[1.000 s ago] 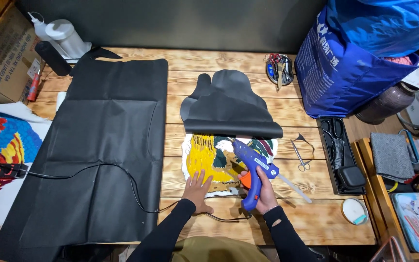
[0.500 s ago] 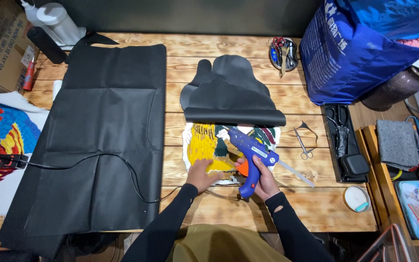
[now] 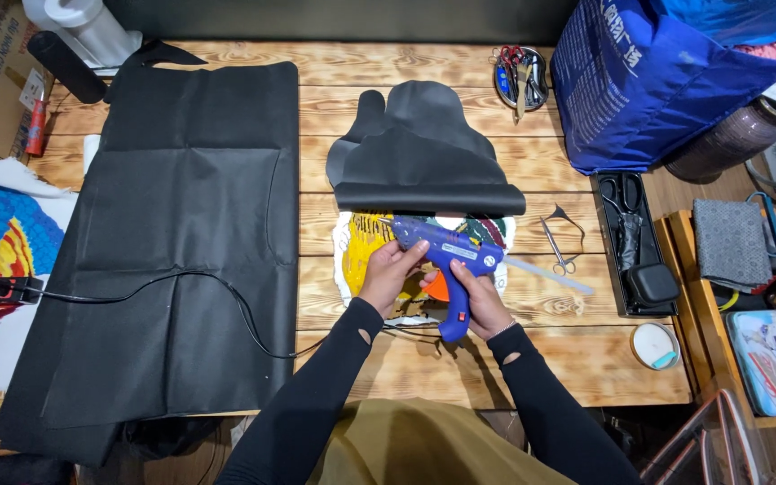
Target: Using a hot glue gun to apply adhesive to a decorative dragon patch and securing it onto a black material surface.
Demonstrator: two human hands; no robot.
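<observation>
Glue gun, blue with an orange trigger, lies across our tufted rug piece on the counter. Our right hand has its fingers clenched round the grip; our left hand has its fingers grasping the barrel near the nozzle. Black backing fabric is folded back just beyond.

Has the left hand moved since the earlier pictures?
Yes. The left hand has lifted off the yellow tufted piece near its table-front edge and gone up to the blue glue gun, toward the folded-back black backing.
</observation>
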